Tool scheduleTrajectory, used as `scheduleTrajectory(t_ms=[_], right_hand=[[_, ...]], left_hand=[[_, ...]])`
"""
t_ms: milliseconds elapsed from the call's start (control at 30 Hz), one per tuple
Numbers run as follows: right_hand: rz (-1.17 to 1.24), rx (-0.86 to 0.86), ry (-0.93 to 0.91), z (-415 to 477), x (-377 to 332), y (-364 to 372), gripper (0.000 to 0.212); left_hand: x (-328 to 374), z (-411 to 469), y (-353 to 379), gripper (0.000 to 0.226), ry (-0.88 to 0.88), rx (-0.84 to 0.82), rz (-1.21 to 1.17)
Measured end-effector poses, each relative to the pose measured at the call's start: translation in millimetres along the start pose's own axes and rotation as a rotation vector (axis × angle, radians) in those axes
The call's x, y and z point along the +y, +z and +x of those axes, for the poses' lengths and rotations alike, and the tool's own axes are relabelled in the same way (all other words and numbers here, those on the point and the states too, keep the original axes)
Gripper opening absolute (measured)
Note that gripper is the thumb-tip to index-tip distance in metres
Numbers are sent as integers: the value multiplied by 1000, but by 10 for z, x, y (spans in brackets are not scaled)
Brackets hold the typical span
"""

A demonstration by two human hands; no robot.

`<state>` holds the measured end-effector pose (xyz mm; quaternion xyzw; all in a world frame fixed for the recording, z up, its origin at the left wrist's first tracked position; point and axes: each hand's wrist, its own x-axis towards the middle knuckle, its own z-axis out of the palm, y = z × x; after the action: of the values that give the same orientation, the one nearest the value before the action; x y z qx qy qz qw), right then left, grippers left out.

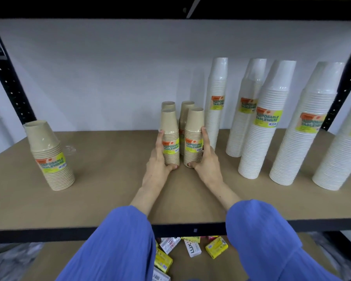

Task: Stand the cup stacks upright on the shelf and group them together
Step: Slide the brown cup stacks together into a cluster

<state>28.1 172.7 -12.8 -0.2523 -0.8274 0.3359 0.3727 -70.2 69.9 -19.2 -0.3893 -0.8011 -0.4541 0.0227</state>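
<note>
Two thumbs curl against the front bases of two brown cup stacks, and the long fingers (160,137) lie pressed together up the outer flanks. The left hand (157,162) clasps the left front stack (171,138) from its nine o'clock side. The right hand (208,162) clasps the right front stack (194,136) from its three o'clock side. Both stacks stand upright, just beside each other, mid-shelf. At their twelve o'clock two rear brown stacks (187,105) stand close behind, so the four form a tight block.

This looks like the grouping step: the hands are squeezing the front pair in against the rest.

Outward at three o'clock, the tall white stacks (265,126) stand upright in a loose row, the nearest just beside the brown block. Well apart at nine o'clock, a lone brown stack (51,157) stands upright on the shelf (109,191) near the post.

The next move probably calls for letting go without tipping the pair. The left hand would then reach to nine o'clock for the lone stack, which needs a low, firm hold, since wrapped cups may flex or lean when slid.
</note>
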Motion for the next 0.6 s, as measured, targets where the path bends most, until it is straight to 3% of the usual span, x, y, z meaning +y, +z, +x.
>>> scheduleTrajectory(t_ms=[600], right_hand=[[5, -50, -44, 26, 44, 125, 110]], left_hand=[[-51, 6, 39, 109, 85, 2, 28]])
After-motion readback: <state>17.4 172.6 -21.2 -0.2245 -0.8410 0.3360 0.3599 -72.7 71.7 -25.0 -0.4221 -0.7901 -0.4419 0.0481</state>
